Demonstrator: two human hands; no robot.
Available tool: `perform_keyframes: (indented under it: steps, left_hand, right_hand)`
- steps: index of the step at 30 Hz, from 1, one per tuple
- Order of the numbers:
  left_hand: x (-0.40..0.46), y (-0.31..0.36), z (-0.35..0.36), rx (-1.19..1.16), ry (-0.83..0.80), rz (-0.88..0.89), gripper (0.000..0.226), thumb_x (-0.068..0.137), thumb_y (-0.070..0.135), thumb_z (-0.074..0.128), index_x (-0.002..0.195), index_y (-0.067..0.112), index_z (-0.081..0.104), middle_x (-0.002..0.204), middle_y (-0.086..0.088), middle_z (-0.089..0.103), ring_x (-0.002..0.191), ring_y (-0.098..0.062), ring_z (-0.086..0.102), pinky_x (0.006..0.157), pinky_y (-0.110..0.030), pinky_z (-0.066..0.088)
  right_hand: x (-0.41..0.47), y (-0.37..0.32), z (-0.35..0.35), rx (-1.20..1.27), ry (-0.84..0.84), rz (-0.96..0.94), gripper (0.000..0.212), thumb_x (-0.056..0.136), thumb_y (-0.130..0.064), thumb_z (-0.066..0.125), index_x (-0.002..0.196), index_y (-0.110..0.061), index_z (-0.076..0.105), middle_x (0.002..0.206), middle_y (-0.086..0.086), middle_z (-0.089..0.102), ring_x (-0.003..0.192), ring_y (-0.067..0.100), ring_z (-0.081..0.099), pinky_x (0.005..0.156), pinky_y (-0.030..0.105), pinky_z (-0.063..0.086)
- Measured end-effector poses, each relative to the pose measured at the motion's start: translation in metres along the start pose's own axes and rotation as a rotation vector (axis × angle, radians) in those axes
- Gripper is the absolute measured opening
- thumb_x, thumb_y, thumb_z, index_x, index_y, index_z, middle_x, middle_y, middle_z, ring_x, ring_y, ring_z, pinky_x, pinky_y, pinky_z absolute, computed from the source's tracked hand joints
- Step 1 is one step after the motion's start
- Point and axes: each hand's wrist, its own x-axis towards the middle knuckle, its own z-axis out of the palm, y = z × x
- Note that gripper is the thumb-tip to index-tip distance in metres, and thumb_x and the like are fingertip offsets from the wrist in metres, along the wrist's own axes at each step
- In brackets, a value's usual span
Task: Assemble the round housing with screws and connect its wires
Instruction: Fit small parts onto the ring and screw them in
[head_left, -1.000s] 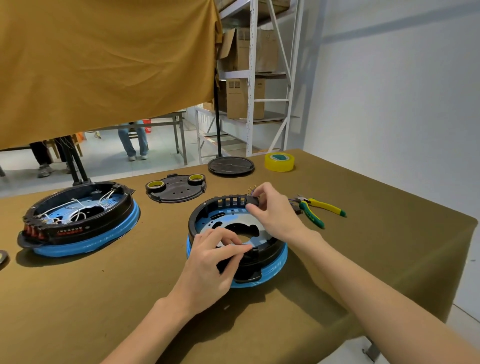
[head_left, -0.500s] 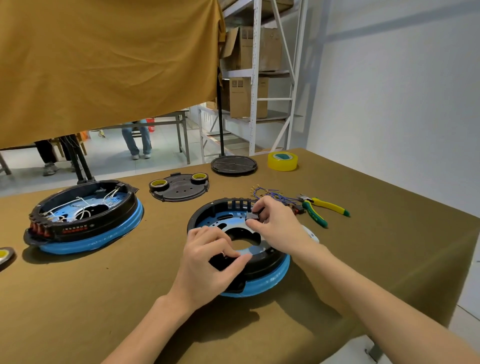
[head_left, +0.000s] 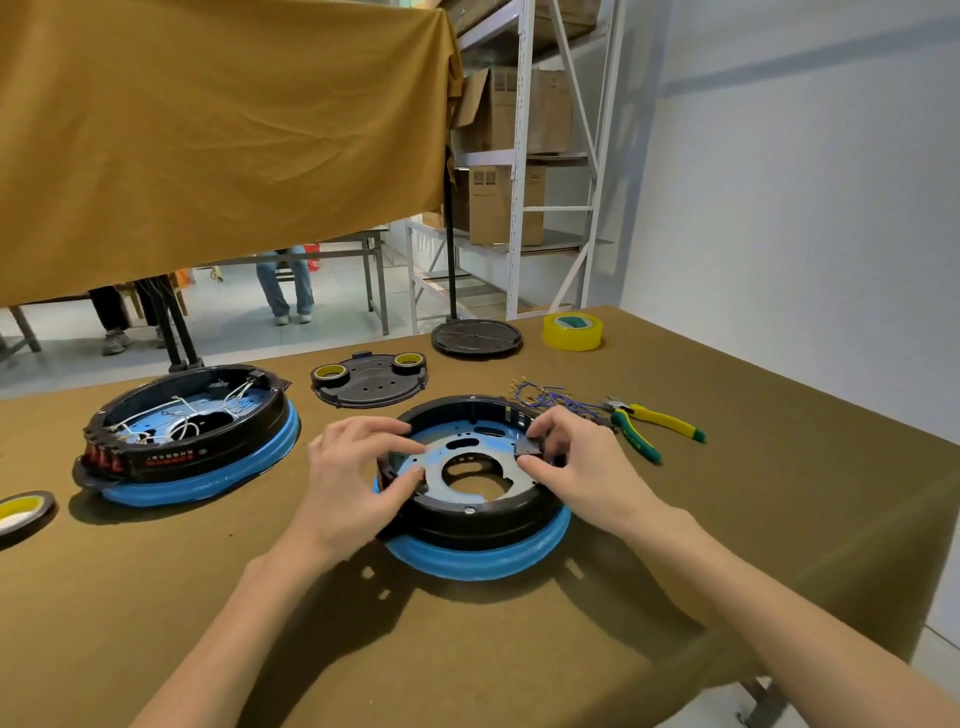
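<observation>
A round black housing (head_left: 483, 519) with a blue rim sits on the table in front of me, a grey metal plate (head_left: 467, 457) lying inside it. My left hand (head_left: 358, 473) grips the housing's left wall, thumb on the plate's edge. My right hand (head_left: 576, 462) pinches a small black block (head_left: 530, 447) at the plate's right side. A bundle of blue wires (head_left: 550, 397) with metal terminals lies just behind the housing.
A second housing (head_left: 187, 436) with white wires stands at the left. A black cover (head_left: 371, 382) carrying two tape rolls, a round black lid (head_left: 477, 338), yellow tape (head_left: 572, 331) and green-yellow pliers (head_left: 649, 428) lie beyond. Another tape roll (head_left: 23, 512) sits at the far left edge.
My left hand has moved from the housing's front to its left wall. My right hand has lowered the small black block from the back rim onto the plate's right side.
</observation>
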Motion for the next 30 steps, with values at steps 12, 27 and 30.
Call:
perform_keyframes:
  steps: [12,27,30]
  left_hand:
    - [-0.009,0.074,0.051,0.097,-0.273,0.22,0.051,0.098,0.066,0.04,0.135,0.04,0.063,0.118,0.021,0.069,0.109,0.004,0.057,0.106,-0.025,0.038]
    - [-0.011,0.028,-0.002,0.085,0.014,0.097,0.027,0.096,0.048,0.059,0.099,0.027,0.076,0.087,0.02,0.068,0.087,-0.001,0.062,0.088,-0.033,0.045]
    - [-0.016,0.057,0.024,0.101,-0.175,0.099,0.052,0.092,0.075,0.04,0.116,0.038,0.069,0.1,0.027,0.067,0.096,0.006,0.059,0.096,-0.027,0.041]
  right_hand:
    - [0.008,-0.007,-0.022,0.374,-0.009,0.053,0.026,0.092,-0.015,0.075,0.117,-0.02,0.066,0.079,0.001,0.076,0.08,0.021,0.077,0.088,0.04,0.061]
    - [0.002,-0.018,-0.008,0.146,-0.065,-0.072,0.018,0.091,-0.014,0.071,0.104,-0.027,0.074,0.092,-0.01,0.073,0.094,0.008,0.067,0.088,0.025,0.053]
    - [0.001,-0.022,-0.001,0.131,-0.083,-0.106,0.017,0.092,-0.01,0.07,0.105,-0.02,0.074,0.091,-0.008,0.072,0.091,0.01,0.068,0.088,0.026,0.055]
